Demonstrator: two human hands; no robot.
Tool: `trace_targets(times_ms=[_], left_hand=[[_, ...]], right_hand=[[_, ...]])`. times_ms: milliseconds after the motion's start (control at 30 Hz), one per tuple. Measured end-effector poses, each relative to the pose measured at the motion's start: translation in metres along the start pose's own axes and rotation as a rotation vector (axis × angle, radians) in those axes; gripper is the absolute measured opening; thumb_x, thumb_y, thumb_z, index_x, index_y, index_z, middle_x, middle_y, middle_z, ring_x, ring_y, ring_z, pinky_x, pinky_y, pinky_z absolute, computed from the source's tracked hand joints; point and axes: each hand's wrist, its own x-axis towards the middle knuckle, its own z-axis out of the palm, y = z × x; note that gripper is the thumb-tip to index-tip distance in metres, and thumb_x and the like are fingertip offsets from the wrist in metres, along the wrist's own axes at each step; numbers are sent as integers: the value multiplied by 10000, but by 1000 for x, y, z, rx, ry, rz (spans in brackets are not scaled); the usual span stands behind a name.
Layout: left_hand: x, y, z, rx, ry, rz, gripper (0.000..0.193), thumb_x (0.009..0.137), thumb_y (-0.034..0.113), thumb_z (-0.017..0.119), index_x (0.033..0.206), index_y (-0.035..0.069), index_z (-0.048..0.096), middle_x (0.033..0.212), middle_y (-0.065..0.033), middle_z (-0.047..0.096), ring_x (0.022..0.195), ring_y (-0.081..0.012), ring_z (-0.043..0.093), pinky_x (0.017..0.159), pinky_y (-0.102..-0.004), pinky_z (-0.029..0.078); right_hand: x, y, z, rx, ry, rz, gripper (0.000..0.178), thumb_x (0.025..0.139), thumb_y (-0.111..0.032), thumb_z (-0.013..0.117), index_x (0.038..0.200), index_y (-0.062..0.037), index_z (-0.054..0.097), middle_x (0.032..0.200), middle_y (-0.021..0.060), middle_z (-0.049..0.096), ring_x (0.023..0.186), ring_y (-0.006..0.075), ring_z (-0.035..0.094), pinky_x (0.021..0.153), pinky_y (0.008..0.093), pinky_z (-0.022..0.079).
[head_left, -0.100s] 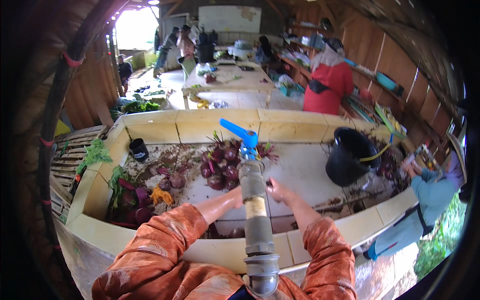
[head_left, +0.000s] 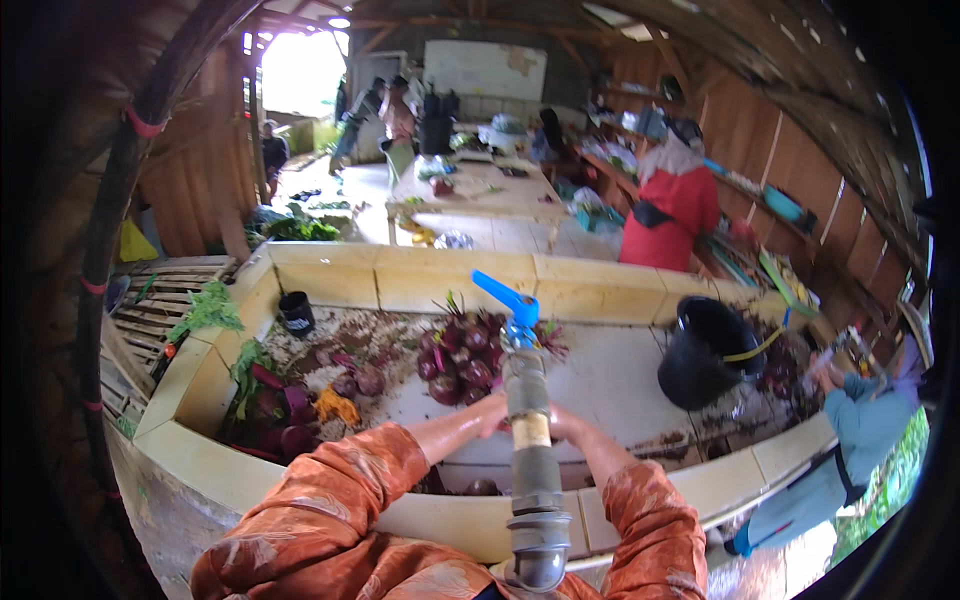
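Note:
Both forearms, in orange patterned sleeves, reach into a tiled basin (head_left: 455,272) on either side of a grey standpipe (head_left: 535,475). My left hand (head_left: 490,413) is just left of the pipe, close to the near side of a pile of dark red beetroots (head_left: 462,362). My right hand (head_left: 566,422) comes in from the other side, its fingers behind the pipe. The pipe hides the fingers of both hands and anything between them. A tap with a blue lever handle (head_left: 505,295) tops the pipe.
A black bucket (head_left: 697,370) stands at the basin's right, a black cup (head_left: 296,314) at its far left. Beetroots with leaves and an orange sponge-like clump (head_left: 338,405) lie at left. A person in blue (head_left: 870,420) works at the right edge; a person in red (head_left: 668,220) stands beyond.
The whole view has shifted, so the scene sits lower and further right. My right hand has drawn in toward the pipe, and its fingers have gone out of sight behind it.

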Motion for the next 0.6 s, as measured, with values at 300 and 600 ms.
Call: trace_targets(times_ms=[300,600], left_hand=[[19,-21,-11,47,201,45,335,565,-3,531,875,123,513,616,7,423,471,-90,373,375,-222,277],[12,-13,-5,500,5,53,388,712,209,676,1032,88,493,731,-11,531,511,-73,475,413,-232,356]], right_hand=[[-49,-76,-24,-145,488,16,493,725,-159,629,1192,-59,504,1198,176,526,860,203,617,770,355,475],[-226,-247,-61,439,1172,-610,447,886,-241,493,1269,-30,401,1173,143,514,934,192,560,801,294,477]])
